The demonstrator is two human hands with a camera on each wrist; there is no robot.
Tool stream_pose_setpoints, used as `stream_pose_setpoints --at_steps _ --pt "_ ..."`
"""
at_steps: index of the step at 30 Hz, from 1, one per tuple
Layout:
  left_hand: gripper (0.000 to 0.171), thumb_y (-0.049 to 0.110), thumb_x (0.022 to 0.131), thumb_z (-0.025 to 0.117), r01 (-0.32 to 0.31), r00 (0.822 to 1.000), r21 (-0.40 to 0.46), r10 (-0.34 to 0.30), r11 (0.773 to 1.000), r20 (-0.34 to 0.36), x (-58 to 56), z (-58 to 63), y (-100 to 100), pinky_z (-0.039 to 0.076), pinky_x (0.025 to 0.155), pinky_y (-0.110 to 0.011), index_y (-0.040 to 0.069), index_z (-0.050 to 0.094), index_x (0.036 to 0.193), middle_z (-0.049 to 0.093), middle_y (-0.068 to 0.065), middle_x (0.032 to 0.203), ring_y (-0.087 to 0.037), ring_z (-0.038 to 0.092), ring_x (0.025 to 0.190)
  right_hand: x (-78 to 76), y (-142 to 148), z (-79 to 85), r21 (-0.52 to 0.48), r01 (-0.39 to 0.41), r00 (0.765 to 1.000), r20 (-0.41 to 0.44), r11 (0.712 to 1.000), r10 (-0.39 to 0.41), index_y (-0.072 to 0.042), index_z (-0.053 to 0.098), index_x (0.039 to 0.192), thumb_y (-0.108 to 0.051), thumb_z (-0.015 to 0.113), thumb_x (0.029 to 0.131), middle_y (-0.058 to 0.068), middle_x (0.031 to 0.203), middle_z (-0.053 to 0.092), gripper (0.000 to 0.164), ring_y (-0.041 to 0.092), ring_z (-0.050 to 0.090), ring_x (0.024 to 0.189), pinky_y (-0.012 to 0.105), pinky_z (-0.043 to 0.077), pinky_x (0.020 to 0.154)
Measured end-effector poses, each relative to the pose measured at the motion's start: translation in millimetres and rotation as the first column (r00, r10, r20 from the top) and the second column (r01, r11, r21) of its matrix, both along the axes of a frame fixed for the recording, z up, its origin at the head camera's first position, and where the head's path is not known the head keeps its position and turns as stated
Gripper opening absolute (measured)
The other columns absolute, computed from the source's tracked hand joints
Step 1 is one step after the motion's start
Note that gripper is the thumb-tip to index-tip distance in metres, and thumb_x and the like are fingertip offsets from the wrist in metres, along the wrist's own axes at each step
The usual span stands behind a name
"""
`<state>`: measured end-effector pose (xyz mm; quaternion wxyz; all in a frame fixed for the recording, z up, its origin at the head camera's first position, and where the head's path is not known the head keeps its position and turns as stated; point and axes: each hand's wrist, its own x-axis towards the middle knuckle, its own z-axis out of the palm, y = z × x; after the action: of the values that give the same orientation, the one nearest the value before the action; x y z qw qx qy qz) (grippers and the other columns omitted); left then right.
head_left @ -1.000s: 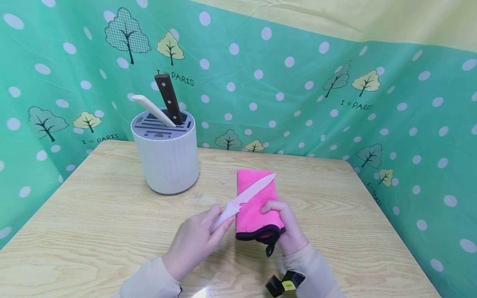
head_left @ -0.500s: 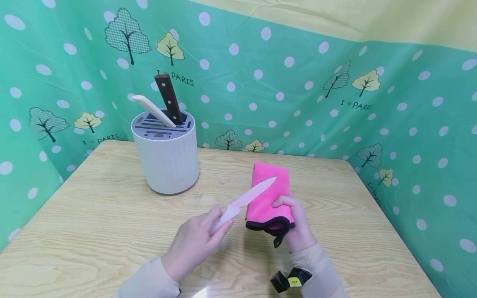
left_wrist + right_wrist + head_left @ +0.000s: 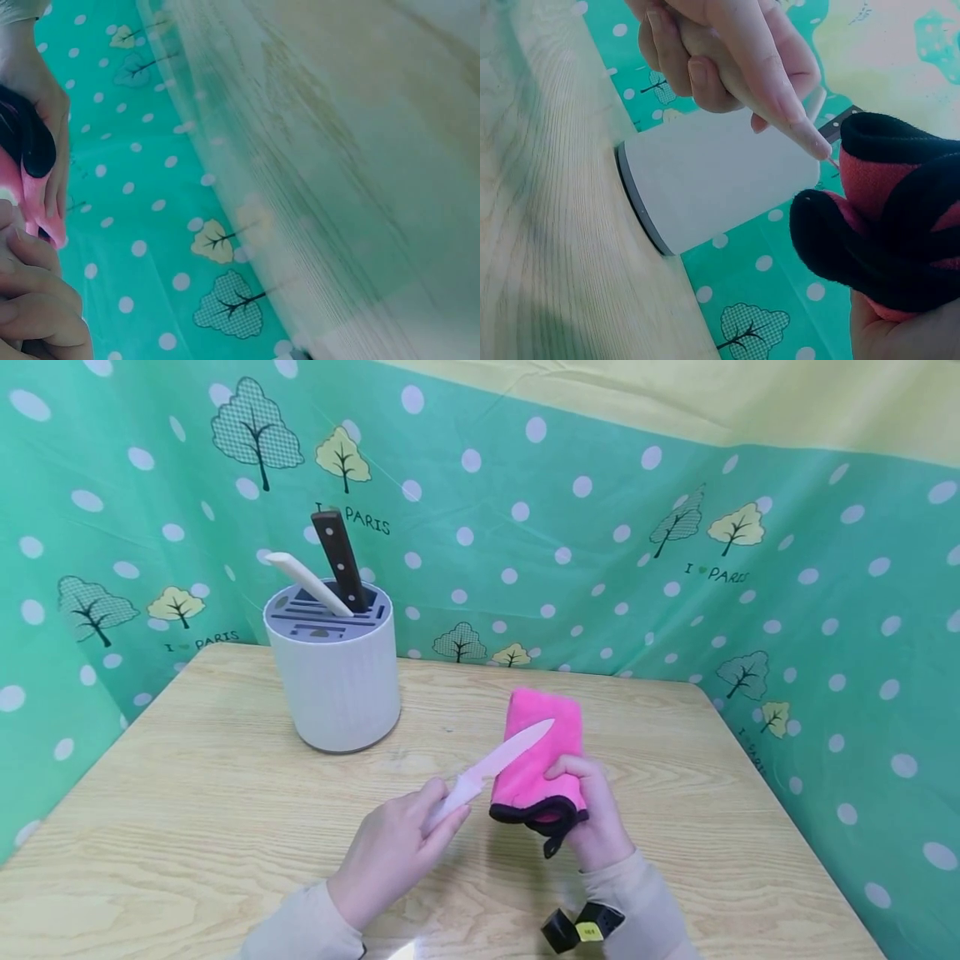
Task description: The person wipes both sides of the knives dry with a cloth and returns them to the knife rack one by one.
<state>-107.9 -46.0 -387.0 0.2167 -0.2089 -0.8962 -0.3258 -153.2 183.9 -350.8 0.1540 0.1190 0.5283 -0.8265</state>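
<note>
My left hand (image 3: 401, 843) grips the handle of a white knife (image 3: 506, 752), its blade slanting up to the right. Folded pink cloth (image 3: 546, 739) with black edging and a small loop is held in my right hand (image 3: 596, 814), the thumb lying across its front. In the head view the blade overlaps the cloth. From the right wrist, the cloth's black-edged folds (image 3: 870, 217) face the camera, and the left hand's curled fingers (image 3: 705, 79) show above. The left wrist view catches only part of both hands and the cloth (image 3: 34, 172).
A white knife block (image 3: 335, 689) with a slotted grey top stands at the back left. It holds a knife with a dark handle (image 3: 341, 560) and one with a white handle (image 3: 307, 581). Behind the wooden table (image 3: 187, 793) hangs a green dotted curtain (image 3: 480, 527).
My right hand has moved the pink cloth right and slightly up, so less of the blade overlaps it; in the last half second it barely shifts. The left hand and knife stay nearly still.
</note>
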Motion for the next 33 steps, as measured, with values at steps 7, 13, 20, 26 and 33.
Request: stream_pose_setpoints --at_steps 7,13,20,26,33 --pt "0.026 0.028 0.091 0.071 -0.005 1.0 -0.014 0.004 1.0 -0.029 -1.2 -0.7 1 0.016 0.04 -0.012 0.017 0.049 0.083 0.026 0.015 0.057 0.007 0.018 0.047 2.4 -6 -3.0 0.036 -0.057 0.998 -0.005 0.998 0.057 -0.009 0.05 0.078 -0.007 0.045 0.078 -0.001 0.071 0.057 0.005 0.011 0.056 0.06 0.021 0.047 0.058" --pt "0.027 0.029 0.092 0.07 -0.012 1.0 -0.017 0.012 1.0 -0.001 -1.3 0.3 2 0.017 0.04 -0.013 0.017 0.048 0.082 0.026 0.015 0.057 0.005 0.019 0.047 4.9 -13 -4.3 0.033 -0.104 0.995 0.004 0.994 0.104 -0.009 0.046 0.085 -0.005 0.043 0.077 -0.001 0.075 0.06 0.01 0.01 0.059 0.064 0.02 0.047 0.059" --pt "0.027 0.03 0.093 0.069 -0.004 1.0 0.003 0.004 1.0 0.017 -0.7 0.7 1 0.018 0.04 -0.014 0.019 0.047 0.082 0.026 0.015 0.057 0.005 0.02 0.047 7.7 -16 -2.7 0.04 -0.108 0.994 -0.008 0.993 0.109 -0.011 0.045 0.085 -0.003 0.044 0.076 -0.002 0.076 0.06 0.012 0.009 0.06 0.065 0.021 0.047 0.059" --pt "0.028 0.029 0.092 0.07 -0.004 1.0 0.001 0.004 1.0 -0.019 -1.3 0.5 1 0.017 0.041 -0.013 0.018 0.046 0.08 0.025 0.015 0.058 0.006 0.02 0.048 7.7 -16 -3.1 0.048 -0.137 0.99 -0.008 0.989 0.137 -0.01 0.043 0.085 -0.002 0.043 0.073 -0.002 0.074 0.061 0.014 0.01 0.061 0.065 0.021 0.048 0.058" --pt "0.028 0.029 0.091 0.071 -0.009 1.0 -0.011 0.009 1.0 -0.017 -1.1 0.1 1 0.018 0.041 -0.013 0.018 0.047 0.081 0.025 0.014 0.058 0.005 0.021 0.048 7.7 -18 -3.4 0.094 -0.151 0.989 0.009 0.984 0.15 -0.01 0.04 0.093 -0.002 0.044 0.071 0.0 0.081 0.06 0.024 0.013 0.061 0.071 0.024 0.049 0.062"
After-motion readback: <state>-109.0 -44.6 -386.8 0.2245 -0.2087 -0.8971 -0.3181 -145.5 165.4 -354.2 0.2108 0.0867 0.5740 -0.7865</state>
